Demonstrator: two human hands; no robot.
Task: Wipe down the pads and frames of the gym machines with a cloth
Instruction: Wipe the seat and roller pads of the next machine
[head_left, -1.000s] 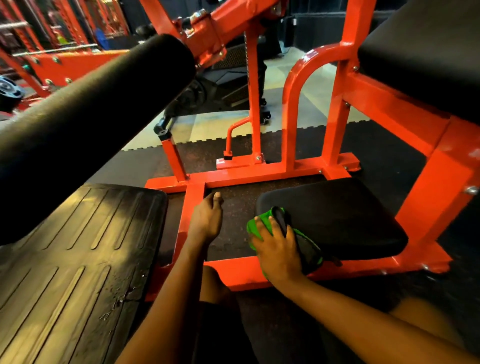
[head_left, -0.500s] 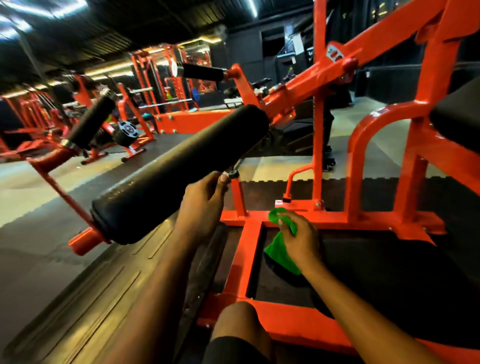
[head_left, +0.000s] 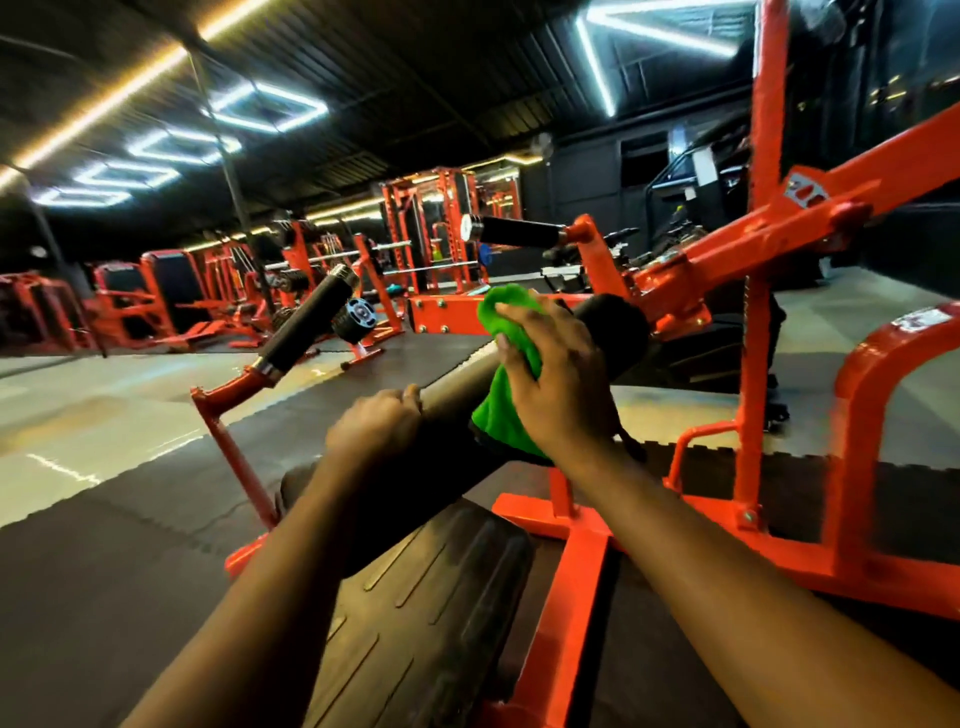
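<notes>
Head view: gripping the roller pad (head_left: 621, 332) with the fingers of the left hand (head_left: 376, 423), probably to steady it, and clutching the green cloth (head_left: 506, 415) in the right hand (head_left: 558, 384), pressed on the pad just to the right, for wiping.

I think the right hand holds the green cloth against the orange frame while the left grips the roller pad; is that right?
Not quite: the head view shows the right hand holding the green cloth against the roller pad, which the left hand grips.
</notes>
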